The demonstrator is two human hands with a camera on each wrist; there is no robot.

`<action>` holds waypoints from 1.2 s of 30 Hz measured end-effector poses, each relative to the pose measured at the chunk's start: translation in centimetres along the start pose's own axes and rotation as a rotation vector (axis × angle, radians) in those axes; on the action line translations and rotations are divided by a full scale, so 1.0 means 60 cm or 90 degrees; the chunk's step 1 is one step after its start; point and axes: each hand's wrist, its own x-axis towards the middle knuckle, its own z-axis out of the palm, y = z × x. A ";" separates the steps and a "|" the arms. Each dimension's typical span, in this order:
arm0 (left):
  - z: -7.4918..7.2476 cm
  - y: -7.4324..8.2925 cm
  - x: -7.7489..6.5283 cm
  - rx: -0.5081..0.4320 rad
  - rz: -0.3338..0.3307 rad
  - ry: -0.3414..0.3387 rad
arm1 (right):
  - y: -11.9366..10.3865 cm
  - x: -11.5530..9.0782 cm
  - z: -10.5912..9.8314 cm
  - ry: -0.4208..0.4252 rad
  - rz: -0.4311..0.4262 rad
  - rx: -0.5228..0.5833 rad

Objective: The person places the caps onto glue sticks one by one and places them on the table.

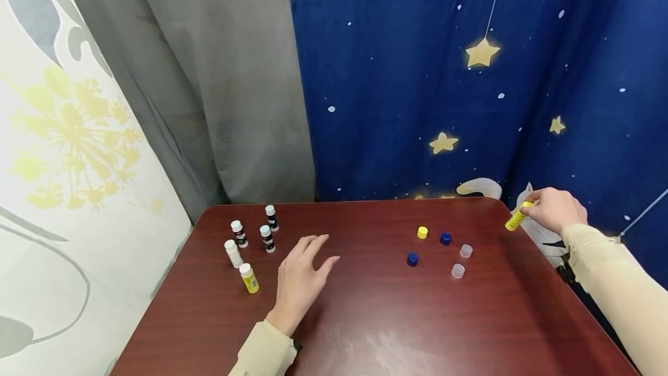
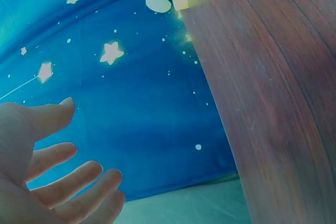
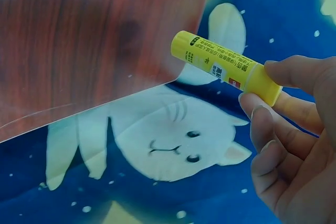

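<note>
My right hand (image 1: 559,211) pinches a yellow glue stick (image 3: 212,64) by its yellow cap end, with thumb and fingertips. The glue stick is tilted, its other end pointing down toward the table, near the right edge. In the right wrist view, printed text shows along its barrel. My left hand (image 1: 300,283) hovers over the left-middle of the table, fingers spread and holding nothing. To its left stand a yellow tube with a white top (image 1: 249,278), a white tube (image 1: 233,254) and several dark tubes with white tops (image 1: 267,239).
Small caps lie on the right half of the table (image 1: 376,306): a yellow cap (image 1: 422,232), two blue caps (image 1: 413,259) and two clear caps (image 1: 458,271). A blue star-patterned curtain (image 1: 396,74) and a grey curtain (image 1: 250,74) hang behind the table.
</note>
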 end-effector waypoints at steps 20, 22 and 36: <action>0.004 0.000 -0.003 -0.005 0.006 0.006 | 0.058 -0.006 0.046 -0.059 0.033 -0.007; 0.004 0.000 -0.002 -0.003 0.007 0.009 | 0.057 -0.003 0.047 -0.065 0.026 -0.013; 0.007 -0.001 -0.003 -0.011 0.011 0.013 | 0.054 -0.002 0.054 -0.078 0.021 -0.023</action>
